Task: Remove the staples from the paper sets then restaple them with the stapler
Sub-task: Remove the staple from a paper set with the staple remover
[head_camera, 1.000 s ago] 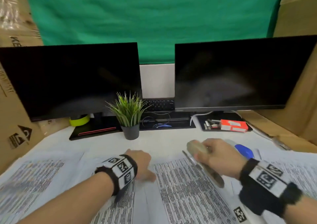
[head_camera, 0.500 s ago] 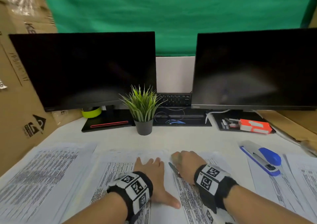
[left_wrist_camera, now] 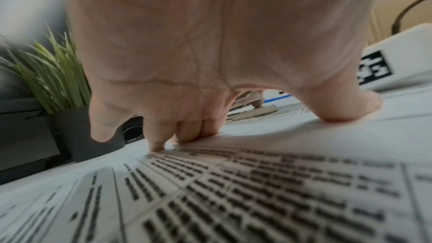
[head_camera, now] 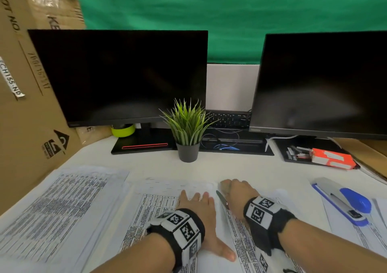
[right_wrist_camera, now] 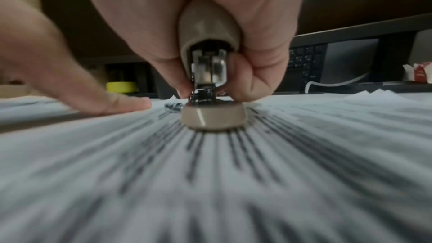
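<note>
A printed paper set (head_camera: 159, 205) lies in front of me on the white desk. My left hand (head_camera: 199, 210) presses flat on it with straight fingers, and its fingertips (left_wrist_camera: 158, 145) touch the sheet near the top edge. Just to the right, my right hand (head_camera: 236, 191) grips a beige staple tool (right_wrist_camera: 210, 43) with a metal middle. The tool's beige base (right_wrist_camera: 214, 117) sits on the paper at the top corner. A small dark metal bit (right_wrist_camera: 173, 105) lies beside it. The blue and grey stapler (head_camera: 345, 201) rests untouched on papers at the right.
More paper sets lie at the left (head_camera: 62, 199) and far right (head_camera: 366, 235). A potted plant (head_camera: 187, 151) stands behind the papers. Two dark monitors (head_camera: 125, 76), a keyboard (head_camera: 228, 119) and an orange box (head_camera: 333, 158) fill the back. Cardboard boxes (head_camera: 25, 115) wall the left.
My right hand came down and left from mid-air, setting the beige tool on the paper beside my left hand. The left hand flattened on the sheet. Since half a second ago, both hands have hardly moved.
</note>
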`<control>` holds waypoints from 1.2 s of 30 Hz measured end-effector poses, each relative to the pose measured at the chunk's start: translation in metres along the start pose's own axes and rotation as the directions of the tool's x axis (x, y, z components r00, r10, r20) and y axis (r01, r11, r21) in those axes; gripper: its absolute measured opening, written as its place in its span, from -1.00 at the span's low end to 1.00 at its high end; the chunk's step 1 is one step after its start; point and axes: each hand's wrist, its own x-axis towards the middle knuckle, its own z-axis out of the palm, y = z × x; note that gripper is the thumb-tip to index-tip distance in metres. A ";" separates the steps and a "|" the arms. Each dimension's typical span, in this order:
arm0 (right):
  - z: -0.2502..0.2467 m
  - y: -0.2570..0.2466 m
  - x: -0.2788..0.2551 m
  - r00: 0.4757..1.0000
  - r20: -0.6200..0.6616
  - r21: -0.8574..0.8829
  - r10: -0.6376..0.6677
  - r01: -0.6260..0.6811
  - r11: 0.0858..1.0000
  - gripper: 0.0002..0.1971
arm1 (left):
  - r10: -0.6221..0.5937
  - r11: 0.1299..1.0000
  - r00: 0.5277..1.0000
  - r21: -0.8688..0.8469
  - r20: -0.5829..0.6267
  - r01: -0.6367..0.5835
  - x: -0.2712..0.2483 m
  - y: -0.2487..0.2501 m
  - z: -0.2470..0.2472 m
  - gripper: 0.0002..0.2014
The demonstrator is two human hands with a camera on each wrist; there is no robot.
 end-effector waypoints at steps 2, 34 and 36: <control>-0.008 -0.006 0.008 1.000 -0.010 -0.031 0.009 -0.010 0.999 -0.73 | 0.004 1.000 1.000 0.001 0.005 -0.004 0.002 -0.001 0.000 0.35; -0.037 0.041 -0.030 0.988 -0.041 0.258 0.151 -0.136 0.957 -0.76 | -0.015 0.998 1.000 -0.056 -0.004 0.015 -0.001 -0.001 -0.010 0.29; -0.035 0.051 -0.044 0.991 -0.006 0.174 0.134 -0.131 0.976 -0.83 | -0.022 0.996 0.997 -0.090 -0.080 0.015 0.000 0.000 -0.018 0.24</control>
